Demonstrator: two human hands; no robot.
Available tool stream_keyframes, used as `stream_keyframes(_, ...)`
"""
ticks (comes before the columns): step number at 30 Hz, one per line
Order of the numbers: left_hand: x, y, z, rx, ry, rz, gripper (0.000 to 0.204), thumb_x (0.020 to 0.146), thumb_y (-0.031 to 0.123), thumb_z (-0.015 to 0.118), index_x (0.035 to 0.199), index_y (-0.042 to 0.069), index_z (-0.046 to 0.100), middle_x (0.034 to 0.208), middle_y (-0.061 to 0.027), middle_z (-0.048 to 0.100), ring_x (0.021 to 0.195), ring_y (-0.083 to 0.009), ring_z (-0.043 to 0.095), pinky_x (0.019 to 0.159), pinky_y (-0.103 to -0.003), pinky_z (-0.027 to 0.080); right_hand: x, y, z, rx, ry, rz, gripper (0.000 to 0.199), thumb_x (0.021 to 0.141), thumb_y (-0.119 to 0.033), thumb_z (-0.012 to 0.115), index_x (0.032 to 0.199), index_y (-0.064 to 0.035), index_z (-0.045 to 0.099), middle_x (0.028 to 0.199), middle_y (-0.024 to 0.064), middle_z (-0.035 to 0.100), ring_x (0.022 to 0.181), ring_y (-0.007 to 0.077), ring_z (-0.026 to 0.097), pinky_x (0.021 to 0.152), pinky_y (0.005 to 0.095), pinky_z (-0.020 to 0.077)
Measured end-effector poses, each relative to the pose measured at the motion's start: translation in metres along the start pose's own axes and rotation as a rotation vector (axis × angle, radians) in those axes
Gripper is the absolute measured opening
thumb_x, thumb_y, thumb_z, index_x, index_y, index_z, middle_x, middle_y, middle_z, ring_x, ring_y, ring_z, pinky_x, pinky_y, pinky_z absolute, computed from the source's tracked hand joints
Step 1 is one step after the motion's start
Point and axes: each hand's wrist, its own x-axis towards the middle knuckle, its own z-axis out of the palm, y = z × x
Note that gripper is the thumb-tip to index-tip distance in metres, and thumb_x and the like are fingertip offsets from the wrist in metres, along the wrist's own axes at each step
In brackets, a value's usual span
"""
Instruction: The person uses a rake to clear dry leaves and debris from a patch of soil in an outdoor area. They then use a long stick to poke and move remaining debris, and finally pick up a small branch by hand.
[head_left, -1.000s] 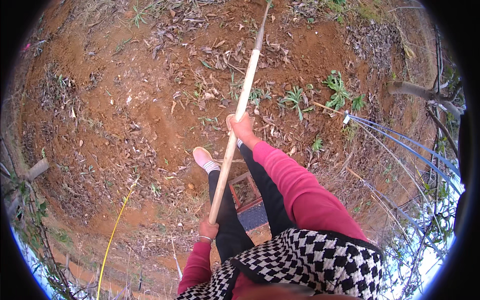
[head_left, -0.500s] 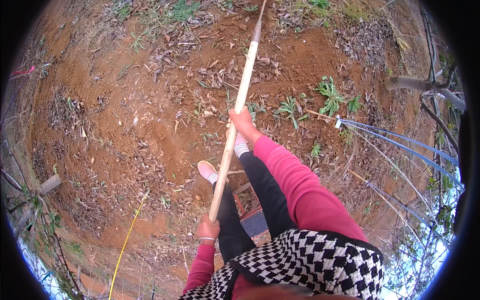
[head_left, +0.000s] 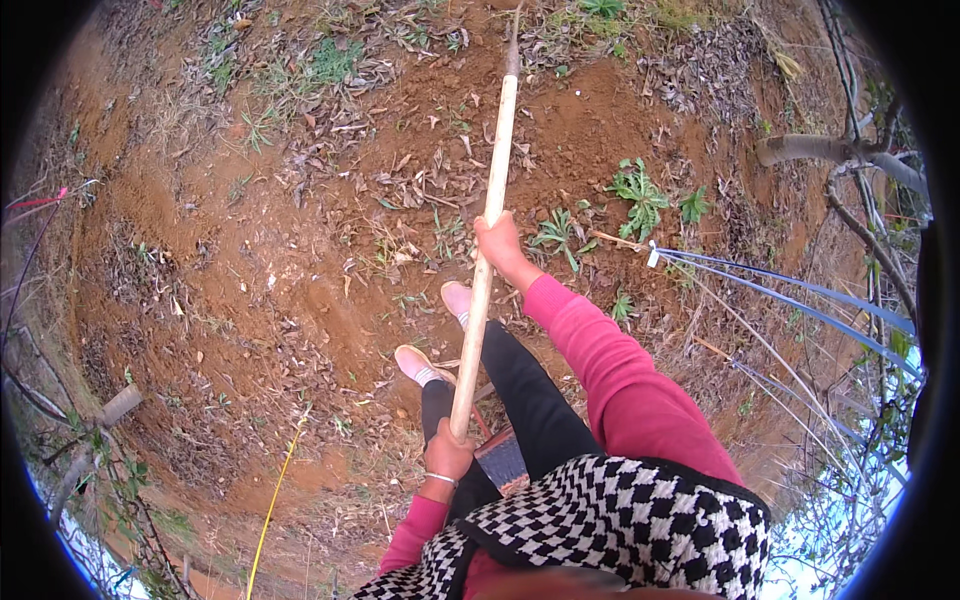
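A long-handled tool runs up the middle of the view. Its pale wooden shaft fits into a tapered grey metal socket, and the working end is too foreshortened at the top rim to make out its kind. Near the lower end of the shaft, my left hand is wrapped round the wood, a thin band at its wrist. Farther up, my right hand grips the same shaft at about its middle. The socket end lies over loosened reddish soil.
Leafy green weeds grow right of the shaft. Blue straps tied to a stake stretch right, below a bare branch. A yellow cord runs along the lower left. Pink shoes stand on leaf-strewn soil; a small low seat shows behind my legs.
The shaft stands steeper in the view, its lower end and my left hand shifted right. My right hand has moved slightly right and down. The right shoe now shows beside the shaft.
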Motion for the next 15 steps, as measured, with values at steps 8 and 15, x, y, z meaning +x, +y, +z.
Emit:
stream_keyframes(8,-0.001,0.024,-0.020,0.041,0.003,-0.045,0.029,0.079,0.022,0.063,0.099,0.005,0.052,0.087,-0.0288,0.065,0.086,-0.0470,0.063,0.076,-0.053,0.050,0.038,-0.033,-0.003,-0.115,0.020,0.024,0.045,0.082,-0.022,0.068,0.105,0.0114,0.049,0.086,0.0254,0.066,0.074,0.0331,0.069,0.069,0.0418,0.0556)
stream_keyframes(15,-0.035,-0.021,0.002,0.009,0.008,-0.027,0.030,0.075,0.021,0.065,0.097,0.005,0.053,0.083,-0.0275,0.065,0.082,-0.0468,0.063,0.072,-0.052,0.050,0.004,0.004,-0.009,-0.052,-0.046,-0.010,0.042,0.082,-0.020,0.067,0.103,0.0120,0.050,0.086,0.0262,0.065,0.062,0.0308,0.068,0.060,0.0402,0.0562)
